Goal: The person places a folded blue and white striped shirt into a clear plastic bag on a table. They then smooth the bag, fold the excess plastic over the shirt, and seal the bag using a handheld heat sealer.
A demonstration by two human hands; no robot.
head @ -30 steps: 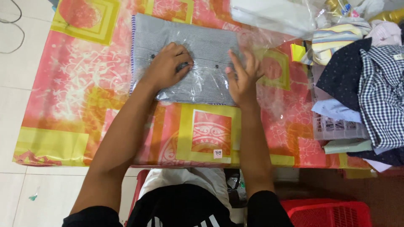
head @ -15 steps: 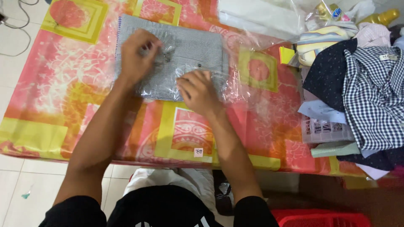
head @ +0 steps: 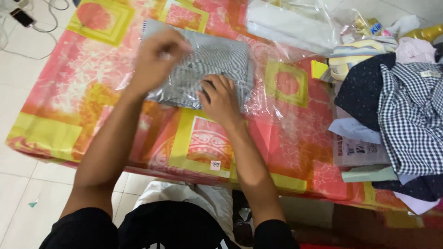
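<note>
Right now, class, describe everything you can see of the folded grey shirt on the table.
The folded grey shirt is finely striped cloth with small dark buttons, folded into a flat rectangle inside a clear plastic bag whose loose end trails to the right. It lies on the pink and yellow tablecloth. The right hand presses flat on its near edge; the left hand, blurred, is over its left part.

light: bright, even | shadows: faint | glare — clear plastic wrap (head: pixel 295 32) | blur — left hand (head: pixel 157 57)
</note>
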